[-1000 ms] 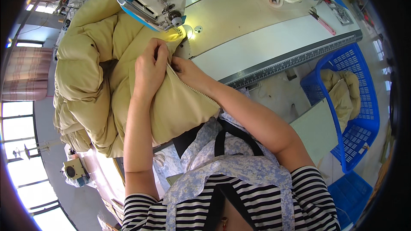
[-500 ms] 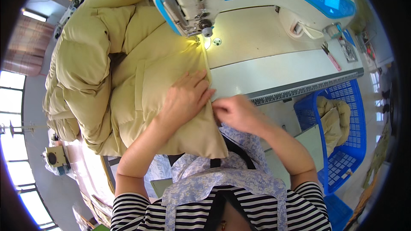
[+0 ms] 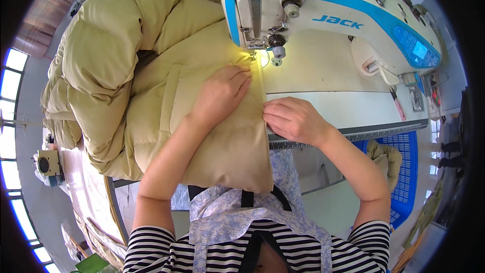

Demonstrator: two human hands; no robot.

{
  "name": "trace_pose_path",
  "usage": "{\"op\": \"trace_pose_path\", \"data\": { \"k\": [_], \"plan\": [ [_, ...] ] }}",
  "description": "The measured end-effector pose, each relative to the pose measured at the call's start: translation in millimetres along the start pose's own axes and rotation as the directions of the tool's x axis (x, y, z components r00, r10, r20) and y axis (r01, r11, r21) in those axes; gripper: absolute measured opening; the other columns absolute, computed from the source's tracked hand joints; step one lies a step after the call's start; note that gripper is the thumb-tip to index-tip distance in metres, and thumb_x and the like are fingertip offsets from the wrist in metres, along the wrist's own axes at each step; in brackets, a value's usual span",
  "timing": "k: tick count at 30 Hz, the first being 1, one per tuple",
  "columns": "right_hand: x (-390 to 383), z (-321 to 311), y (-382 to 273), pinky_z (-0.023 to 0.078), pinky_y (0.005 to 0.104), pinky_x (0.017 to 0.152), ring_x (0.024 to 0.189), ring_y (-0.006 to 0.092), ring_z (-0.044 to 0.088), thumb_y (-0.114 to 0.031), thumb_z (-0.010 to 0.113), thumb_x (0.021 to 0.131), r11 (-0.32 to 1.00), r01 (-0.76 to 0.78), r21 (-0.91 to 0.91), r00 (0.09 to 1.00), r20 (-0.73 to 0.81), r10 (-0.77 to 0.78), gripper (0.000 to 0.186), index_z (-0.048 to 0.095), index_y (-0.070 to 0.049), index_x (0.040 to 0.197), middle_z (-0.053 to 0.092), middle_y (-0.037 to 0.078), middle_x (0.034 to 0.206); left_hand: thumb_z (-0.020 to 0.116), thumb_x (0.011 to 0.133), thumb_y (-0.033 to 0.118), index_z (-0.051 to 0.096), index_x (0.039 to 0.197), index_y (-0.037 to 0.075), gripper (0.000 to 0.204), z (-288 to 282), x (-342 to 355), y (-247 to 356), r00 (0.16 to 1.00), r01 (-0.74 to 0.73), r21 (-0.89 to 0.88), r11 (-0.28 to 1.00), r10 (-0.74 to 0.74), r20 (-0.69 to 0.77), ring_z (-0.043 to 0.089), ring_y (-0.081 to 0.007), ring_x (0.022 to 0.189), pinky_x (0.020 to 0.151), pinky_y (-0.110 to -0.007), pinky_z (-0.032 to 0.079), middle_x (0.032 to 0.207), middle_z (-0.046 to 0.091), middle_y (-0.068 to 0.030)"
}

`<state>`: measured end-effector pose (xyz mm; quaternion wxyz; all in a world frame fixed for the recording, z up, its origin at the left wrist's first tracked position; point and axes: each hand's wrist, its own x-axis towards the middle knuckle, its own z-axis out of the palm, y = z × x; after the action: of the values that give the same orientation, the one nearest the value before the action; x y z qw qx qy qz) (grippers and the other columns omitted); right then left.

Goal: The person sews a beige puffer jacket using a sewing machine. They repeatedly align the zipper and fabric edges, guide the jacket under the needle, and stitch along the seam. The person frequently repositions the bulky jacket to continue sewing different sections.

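A puffy beige padded jacket [image 3: 222,156] is spread across the sewing table, its zipper edge [image 3: 262,83] running from the needle area toward me. That edge lies beneath the presser foot [image 3: 253,54] of a white and blue sewing machine [image 3: 308,7], where a lamp glows yellow. My left hand [image 3: 222,96] rests flat on the jacket's front panel, fingertips just short of the foot. Farther down the edge, my right hand [image 3: 298,119] pinches the zipper tape between thumb and fingers. The right fingertips are partly hidden.
Pink-handled thread snips [image 3: 399,108] lie on the table at the right. A ruler strip [image 3: 348,134] follows the table's front edge. Below stands a blue plastic basket [image 3: 404,172] with a beige padded piece inside. The jacket's bulk is heaped at the left.
The view has shifted, so the machine appears farther right and lower. My left hand has slid up closer to the presser foot. My right hand has moved up and taken hold of the zipper edge.
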<state>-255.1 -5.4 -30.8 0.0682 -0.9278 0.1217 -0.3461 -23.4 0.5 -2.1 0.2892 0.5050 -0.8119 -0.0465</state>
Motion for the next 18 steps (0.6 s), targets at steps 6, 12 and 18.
{"op": "trace_pose_path", "data": {
  "k": [6, 12, 18],
  "plan": [
    [7, 2, -10, 0.059, 0.0334, 0.077, 0.091, 0.0224, 0.069, -0.004, 0.077, 0.071, 0.996, -0.074, -0.052, 0.997, 0.035, 0.076, 0.022, 0.069, -0.004, 0.091, 0.067, 0.005, 0.096, 0.067, 0.093, 0.010, 0.070, 0.113, 0.005, 0.021, 10, -9, -21, 0.999, -0.035, -0.012, 0.999, 0.035, -0.019, 0.068, -0.0312, 0.102, 0.087, -0.040, 0.056, 0.117, 0.071, -0.0108],
    [2, 7, -13, 0.057, 0.0307, 0.073, 0.093, 0.0193, 0.068, -0.008, 0.073, 0.077, 0.995, -0.022, -0.095, 1.000, -0.001, 0.022, 0.014, 0.068, -0.005, 0.089, 0.064, 0.003, 0.092, 0.064, 0.093, 0.008, 0.068, 0.115, 0.005, 0.023, 7, -1, -17, 0.995, -0.092, 0.073, 0.993, 0.094, -0.025, 0.067, -0.0293, 0.107, 0.089, -0.040, 0.055, 0.124, 0.070, -0.0083],
    [1, 6, -12, 0.056, 0.0303, 0.073, 0.096, 0.0189, 0.068, -0.009, 0.074, 0.078, 0.994, -0.017, -0.104, 1.000, 0.000, 0.017, 0.014, 0.068, -0.006, 0.090, 0.066, 0.003, 0.093, 0.063, 0.091, 0.007, 0.063, 0.117, 0.005, 0.026, 8, 1, -21, 0.995, -0.096, 0.069, 0.993, 0.096, -0.004, 0.065, -0.0296, 0.111, 0.091, -0.040, 0.054, 0.128, 0.069, -0.0074]
  ]
}}
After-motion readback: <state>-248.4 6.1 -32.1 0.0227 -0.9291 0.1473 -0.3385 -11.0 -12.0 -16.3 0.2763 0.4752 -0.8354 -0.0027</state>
